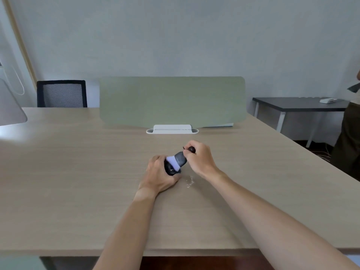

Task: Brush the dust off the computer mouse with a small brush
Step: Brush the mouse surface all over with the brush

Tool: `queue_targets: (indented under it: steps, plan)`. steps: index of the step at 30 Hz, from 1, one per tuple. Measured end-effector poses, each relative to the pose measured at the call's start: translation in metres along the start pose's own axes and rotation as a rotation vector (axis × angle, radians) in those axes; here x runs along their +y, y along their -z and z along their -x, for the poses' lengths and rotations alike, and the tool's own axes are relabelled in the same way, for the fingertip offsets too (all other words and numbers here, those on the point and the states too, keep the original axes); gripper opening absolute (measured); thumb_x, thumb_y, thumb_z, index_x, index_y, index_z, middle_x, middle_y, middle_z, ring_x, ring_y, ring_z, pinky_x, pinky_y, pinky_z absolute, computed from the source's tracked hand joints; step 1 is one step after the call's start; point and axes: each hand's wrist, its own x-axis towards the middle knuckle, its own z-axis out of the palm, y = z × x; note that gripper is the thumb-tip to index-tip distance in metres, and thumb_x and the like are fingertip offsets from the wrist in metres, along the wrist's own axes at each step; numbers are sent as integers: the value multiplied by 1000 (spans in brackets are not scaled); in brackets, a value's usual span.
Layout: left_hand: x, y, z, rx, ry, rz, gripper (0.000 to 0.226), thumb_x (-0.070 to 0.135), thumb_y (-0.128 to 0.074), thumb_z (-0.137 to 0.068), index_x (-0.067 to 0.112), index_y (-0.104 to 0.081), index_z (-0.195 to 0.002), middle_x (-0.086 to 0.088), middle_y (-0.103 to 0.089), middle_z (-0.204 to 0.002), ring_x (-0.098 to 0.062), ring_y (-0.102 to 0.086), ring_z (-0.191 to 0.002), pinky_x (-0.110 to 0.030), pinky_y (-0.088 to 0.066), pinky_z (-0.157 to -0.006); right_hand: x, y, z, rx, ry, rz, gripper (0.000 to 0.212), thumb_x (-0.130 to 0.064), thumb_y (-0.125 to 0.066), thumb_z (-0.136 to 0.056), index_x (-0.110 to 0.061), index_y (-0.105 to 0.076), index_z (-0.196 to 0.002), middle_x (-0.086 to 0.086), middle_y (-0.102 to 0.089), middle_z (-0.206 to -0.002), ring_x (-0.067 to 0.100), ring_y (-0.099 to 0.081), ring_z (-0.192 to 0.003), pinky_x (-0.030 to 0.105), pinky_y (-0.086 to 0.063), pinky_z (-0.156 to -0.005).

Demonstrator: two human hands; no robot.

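Mid-desk (78, 172), well back from the near edge, the left hand (158, 177) wraps its fingers around the black mouse (171, 169), wrist resting on the wood. The right hand (200, 157) reaches in from the right, fist clenched on the brush (180, 159) handle, pale bristles touching the mouse's top. White specks (190, 181) lie just beside it.

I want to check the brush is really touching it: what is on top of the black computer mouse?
The pale bristles of the small dark-handled brush, held by the right hand, rest on the black computer mouse. The left hand wraps its left side, hiding that part.
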Motion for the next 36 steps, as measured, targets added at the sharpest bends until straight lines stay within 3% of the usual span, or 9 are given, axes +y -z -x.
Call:
queue_targets:
  steps: [4,10,17,21,24,27,30,33,36]
  plan:
    - [0,-1,0,26,11,-31,56,59,-75,-53,27,-62,-96,6,-59,-103,-17,-49,-104,-29,-40,-88,3,-3,3,-82,-20,20,14,-2,-56,-85,-11,-62,-77,-6,-55,-67,12,-47,-65,8,-36,-56]
    - [-1,-1,1,7,-1,-33,50,51,-66,-57,29,-58,-101,12,-54,-97,-21,-51,-103,-31,-40,-85,9,3,-7,26,-49,132,12,-1,-51,-84,-10,-56,-77,1,-54,-74,23,-46,-74,29,-37,-63]
    - [1,3,1,-28,-46,-4,23,39,-60,-57,29,-52,-75,13,-53,-83,-18,-51,-86,-35,-44,-78,7,-5,-3,-45,-170,-15,12,-6,-53,-84,-5,-64,-79,-3,-55,-71,16,-47,-69,11,-34,-50]
    - [1,4,2,-21,-78,15,37,35,-60,-59,25,-61,-94,10,-62,-92,-21,-56,-92,-37,-47,-82,8,0,-4,-60,-100,229,16,-2,-49,-87,-7,-64,-93,6,-61,-92,28,-56,-85,31,-47,-70]
    - [2,5,2,-21,-97,16,43,37,-57,-58,26,-60,-100,10,-64,-94,-21,-57,-93,-38,-47,-82,0,1,-8,-10,-56,285,18,-1,-45,-85,-12,-58,-90,4,-57,-95,28,-54,-85,34,-46,-71]
    - [2,4,2,18,-121,29,22,38,-62,-61,33,-55,-81,12,-61,-79,-16,-56,-80,-38,-49,-72,-9,-7,-11,-5,-89,141,13,-5,-46,-83,-7,-58,-83,7,-63,-87,28,-56,-81,34,-44,-68]
    - [3,1,3,39,-103,50,26,44,-72,-61,36,-50,-74,8,-58,-85,-14,-53,-86,-31,-45,-74,-5,-11,-11,-17,-126,94,14,-5,-46,-80,-3,-60,-82,9,-63,-80,28,-53,-76,32,-40,-62]
    - [0,-1,3,46,-82,58,35,37,-73,-60,40,-49,-85,7,-54,-95,-12,-51,-93,-22,-38,-77,8,-10,-12,-22,-123,77,11,-1,-49,-83,-1,-60,-81,4,-58,-76,23,-48,-75,21,-36,-59]
    - [-2,-2,1,21,-44,52,55,30,-70,-60,21,-51,-111,3,-52,-107,-14,-50,-99,-25,-42,-86,23,-2,-15,-47,-127,122,12,-2,-54,-87,-10,-62,-84,5,-60,-87,24,-53,-83,27,-40,-70]
